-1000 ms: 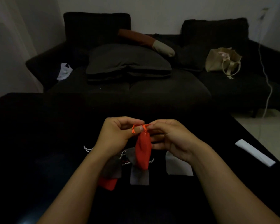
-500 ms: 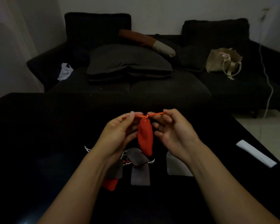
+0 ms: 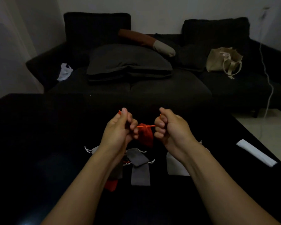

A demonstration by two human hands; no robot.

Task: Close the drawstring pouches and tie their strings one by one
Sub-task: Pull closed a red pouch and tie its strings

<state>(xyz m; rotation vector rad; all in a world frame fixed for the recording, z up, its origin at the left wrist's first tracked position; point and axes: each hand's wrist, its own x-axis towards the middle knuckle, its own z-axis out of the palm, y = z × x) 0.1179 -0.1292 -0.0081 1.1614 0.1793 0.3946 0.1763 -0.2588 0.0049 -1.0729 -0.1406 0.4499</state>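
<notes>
Both hands up over the dark table (image 3: 31,143), fists apart, and the red pouch (image 3: 146,135) hangs between them. The left hand (image 3: 120,129) has its fingers curled tight round 1 end of the orange string (image 3: 146,126), a bit of it poking out by the thumb. The right hand (image 3: 170,127) grips the other end the same way, a sliver of orange showing at its top knuckle. The string runs taut and level from fist to fist, with a small knot at the gathered mouth of the pouch, which looks drawn closed.

Down on the table, near side, more pouches lie in a loose cluster: 2 grey pouches (image 3: 139,166) overlapping in the middle, a second red one (image 3: 111,185) peeking out under the left forearm, a white pouch (image 3: 175,166) under the right forearm, and a pale one (image 3: 92,149) with white cords to the left. A white strip (image 3: 256,154) lies at the table's right edge. Far side: a dark sofa (image 3: 152,88) with a beige bag (image 3: 222,60).
</notes>
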